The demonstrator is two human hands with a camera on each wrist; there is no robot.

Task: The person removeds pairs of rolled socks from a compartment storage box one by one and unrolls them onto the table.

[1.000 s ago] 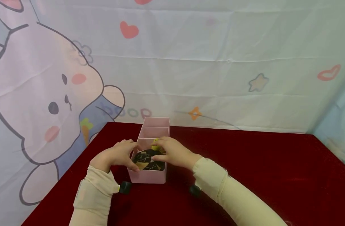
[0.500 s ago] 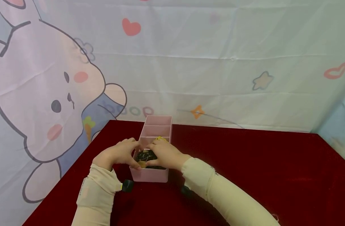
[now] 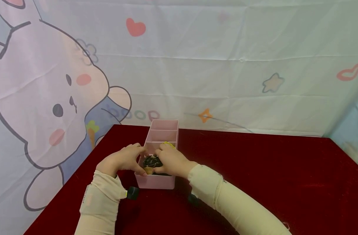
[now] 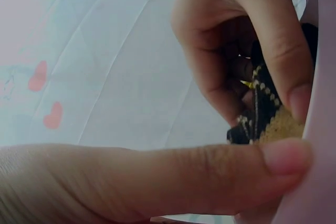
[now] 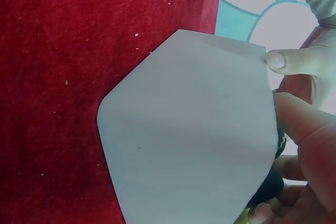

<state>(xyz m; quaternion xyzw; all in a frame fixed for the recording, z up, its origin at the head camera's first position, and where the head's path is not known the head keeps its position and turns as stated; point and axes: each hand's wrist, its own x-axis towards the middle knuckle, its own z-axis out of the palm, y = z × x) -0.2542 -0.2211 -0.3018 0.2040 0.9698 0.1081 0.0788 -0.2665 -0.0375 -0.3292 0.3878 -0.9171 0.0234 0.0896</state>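
A pink divided box (image 3: 155, 182) stands lengthwise on the table. In its nearest compartment is a soft-looking black item with a white and gold pattern (image 3: 152, 161); its kind is unclear. My right hand (image 3: 176, 161) reaches over the right rim and pinches this item between thumb and curled fingers, as the left wrist view (image 4: 236, 30) also shows. My left hand (image 3: 123, 160) holds the box at its near left, thumb (image 4: 286, 156) against the front rim and fingers bent over the left side. A yellow thing (image 3: 168, 144) peeks out behind my right fingers, mostly hidden.
Two far compartments (image 3: 162, 135) of the box lie beyond the hands. Dark red cloth (image 3: 255, 176) covers the table. Behind it hangs a pale printed curtain (image 3: 211, 49). A small black device (image 3: 133, 193) sits at my left wrist.
My right hand has moved left and inward over the box, and the black patterned item looks narrower, bunched together. The yellow thing has become more covered. The left hand stays at the box.
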